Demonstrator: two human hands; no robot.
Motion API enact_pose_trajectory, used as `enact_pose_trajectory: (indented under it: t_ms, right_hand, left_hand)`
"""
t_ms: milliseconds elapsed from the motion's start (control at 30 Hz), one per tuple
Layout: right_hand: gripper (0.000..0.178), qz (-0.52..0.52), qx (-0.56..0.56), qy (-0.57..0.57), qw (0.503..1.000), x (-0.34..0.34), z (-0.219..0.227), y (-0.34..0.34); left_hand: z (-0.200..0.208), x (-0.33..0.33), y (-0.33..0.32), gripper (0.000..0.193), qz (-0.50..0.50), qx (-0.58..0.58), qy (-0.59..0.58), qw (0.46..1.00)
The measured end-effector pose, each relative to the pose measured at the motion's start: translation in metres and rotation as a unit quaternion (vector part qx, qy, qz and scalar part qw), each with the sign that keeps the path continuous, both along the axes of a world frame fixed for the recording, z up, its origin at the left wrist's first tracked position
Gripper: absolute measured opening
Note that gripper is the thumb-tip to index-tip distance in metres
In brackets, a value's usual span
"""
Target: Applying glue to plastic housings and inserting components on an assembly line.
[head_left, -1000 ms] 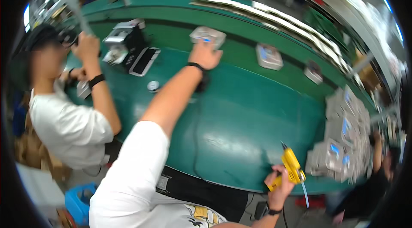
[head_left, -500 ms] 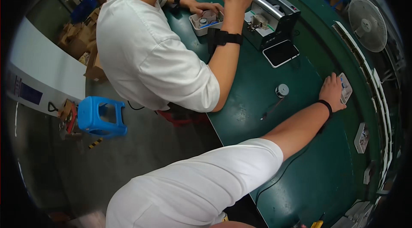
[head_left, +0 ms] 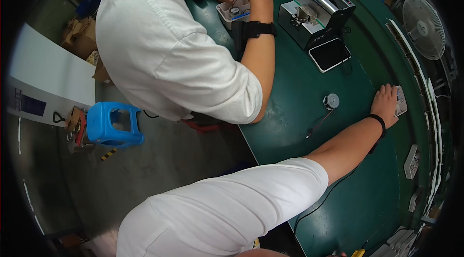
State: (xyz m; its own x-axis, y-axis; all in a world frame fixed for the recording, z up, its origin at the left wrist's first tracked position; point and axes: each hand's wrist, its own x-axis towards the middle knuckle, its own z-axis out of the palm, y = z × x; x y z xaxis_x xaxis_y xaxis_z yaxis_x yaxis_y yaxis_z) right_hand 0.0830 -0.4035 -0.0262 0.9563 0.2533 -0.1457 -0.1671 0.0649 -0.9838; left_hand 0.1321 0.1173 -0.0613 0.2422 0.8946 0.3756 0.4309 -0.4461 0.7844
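Note:
My left hand (head_left: 384, 103) reaches far to the right across the green table. Its fingers are closed over the near side of a small white tray (head_left: 401, 101) holding small parts. What its fingertips touch inside is hidden. A round silver motor (head_left: 331, 101) with thin wires lies on the table, left of that hand. Only a strip of skin and a small reddish patch show at the lower edge, beside a yellow-handled tool (head_left: 358, 253). Whether these belong to my right hand is unclear, and its fingers cannot be made out.
A co-worker in a white shirt (head_left: 179, 58) sits ahead, one hand at a white parts box (head_left: 226, 14). Beyond the motor stand a black-and-silver machine (head_left: 316, 13) and a white-rimmed black panel (head_left: 330, 55). More trays (head_left: 412, 161) line the right side. A blue stool (head_left: 115, 124) stands left.
The view has shifted slightly, so most table items appear farther right. My left hand stays at the white tray. The co-worker's raised hand is higher, partly out of the picture.

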Motion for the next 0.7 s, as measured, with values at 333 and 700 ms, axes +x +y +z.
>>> enact_pose_trajectory:
  t_ms: [333, 700]
  right_hand:
    - [0.029, 0.041, 0.041, -0.033, 0.998, -0.01, -0.01, 0.0]
    - [0.024, 0.096, 0.091, -0.143, 0.981, 0.001, -0.028, -0.011]
  left_hand:
    - [0.001, -0.011, 0.005, 0.059, -0.076, -0.011, -0.047, 0.996]
    - [-0.001, -0.026, 0.007, 0.038, -0.053, 0.062, -0.048, 0.996]
